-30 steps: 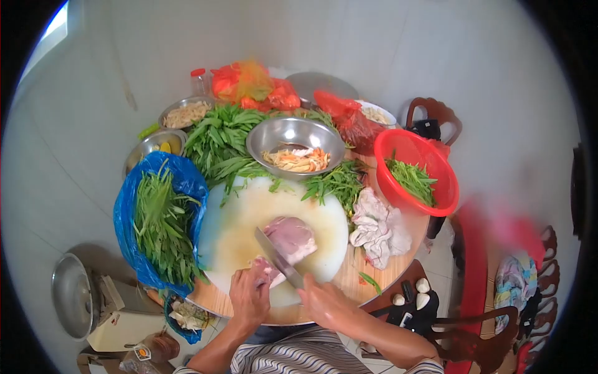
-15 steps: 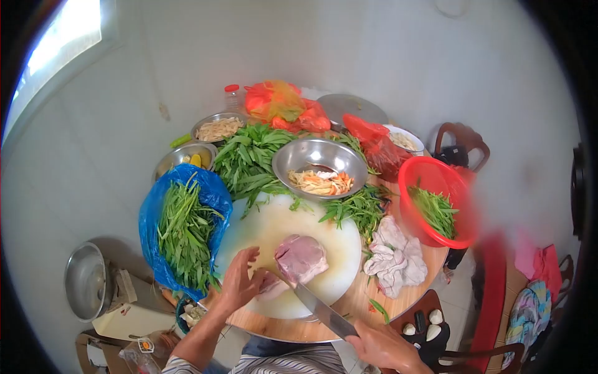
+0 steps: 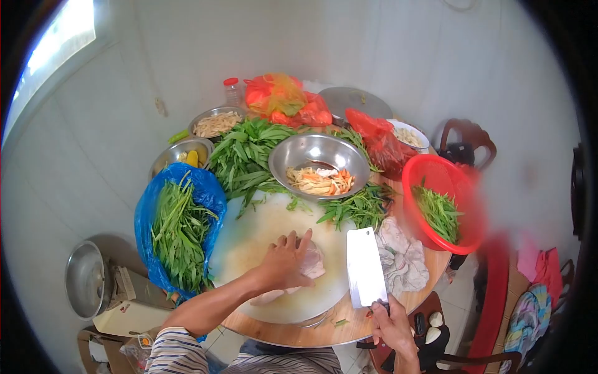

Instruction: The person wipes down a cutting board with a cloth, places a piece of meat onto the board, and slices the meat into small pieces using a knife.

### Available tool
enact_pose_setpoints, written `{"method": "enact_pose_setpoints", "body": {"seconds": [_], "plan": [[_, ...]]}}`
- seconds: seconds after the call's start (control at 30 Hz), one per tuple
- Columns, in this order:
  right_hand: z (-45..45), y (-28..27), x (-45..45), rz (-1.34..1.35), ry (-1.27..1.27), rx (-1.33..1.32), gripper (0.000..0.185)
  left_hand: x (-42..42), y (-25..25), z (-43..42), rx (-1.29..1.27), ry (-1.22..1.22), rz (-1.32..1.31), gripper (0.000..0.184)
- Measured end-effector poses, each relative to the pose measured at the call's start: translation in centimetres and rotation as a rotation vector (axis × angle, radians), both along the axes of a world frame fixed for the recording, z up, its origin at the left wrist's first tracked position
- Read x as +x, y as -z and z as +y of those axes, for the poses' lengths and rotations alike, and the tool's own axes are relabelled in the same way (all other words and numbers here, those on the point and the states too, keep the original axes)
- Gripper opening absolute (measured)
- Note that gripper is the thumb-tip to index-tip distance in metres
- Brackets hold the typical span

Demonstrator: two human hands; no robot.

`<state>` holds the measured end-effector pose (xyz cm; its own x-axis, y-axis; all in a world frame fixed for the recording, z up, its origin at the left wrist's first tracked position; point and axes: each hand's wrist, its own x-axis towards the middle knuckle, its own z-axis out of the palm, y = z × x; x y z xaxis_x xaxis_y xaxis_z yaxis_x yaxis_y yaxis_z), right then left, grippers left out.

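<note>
Over the larger piece of meat (image 3: 313, 262) on the round white cutting board (image 3: 249, 240), my left hand (image 3: 284, 263) reaches with its fingers apart and partly hides it. A smaller piece of meat (image 3: 269, 296) lies below that wrist. My right hand (image 3: 393, 327) grips the handle of a cleaver (image 3: 367, 268), whose broad blade faces up and shines at the board's right edge. Behind the board stands a steel bowl (image 3: 319, 146) with shredded food.
A blue bag (image 3: 144, 234) of greens is left of the board. Leafy greens (image 3: 246, 159) lie behind it. To the right are a crumpled cloth (image 3: 402, 258) and a red basket (image 3: 470, 206) with cut greens. Red bags (image 3: 286, 103) sit farther back.
My left hand has moved right, from beside the smaller piece to over the larger one, its fingers spreading. My right hand has carried the cleaver off the meat to the right and turned it blade up.
</note>
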<state>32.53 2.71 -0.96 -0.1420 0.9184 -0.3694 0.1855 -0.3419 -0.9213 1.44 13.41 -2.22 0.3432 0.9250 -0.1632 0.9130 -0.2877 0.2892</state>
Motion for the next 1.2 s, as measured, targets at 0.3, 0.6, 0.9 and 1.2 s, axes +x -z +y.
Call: {"method": "enact_pose_setpoints", "body": {"seconds": [0.3,0.6,0.9,1.2], "plan": [[0.9,1.9,-1.1,0.093,0.034,0.008,0.021,0.1,-0.1,0.3,-0.015,-0.016,0.007,0.127],[0.4,4.8,-2.1,0.073,0.09,0.196,0.027,-12.0,1.0,-0.2,0.119,-0.376,-0.209,0.087],[4.1,6.8,-3.7,0.07,0.185,0.244,0.024,-18.0,6.6,0.8,0.334,-0.41,-0.065,0.066],[4.9,6.4,-5.3,-0.076,0.218,0.265,0.022,-20.8,8.7,7.0,0.349,-0.487,-0.065,0.058]]}}
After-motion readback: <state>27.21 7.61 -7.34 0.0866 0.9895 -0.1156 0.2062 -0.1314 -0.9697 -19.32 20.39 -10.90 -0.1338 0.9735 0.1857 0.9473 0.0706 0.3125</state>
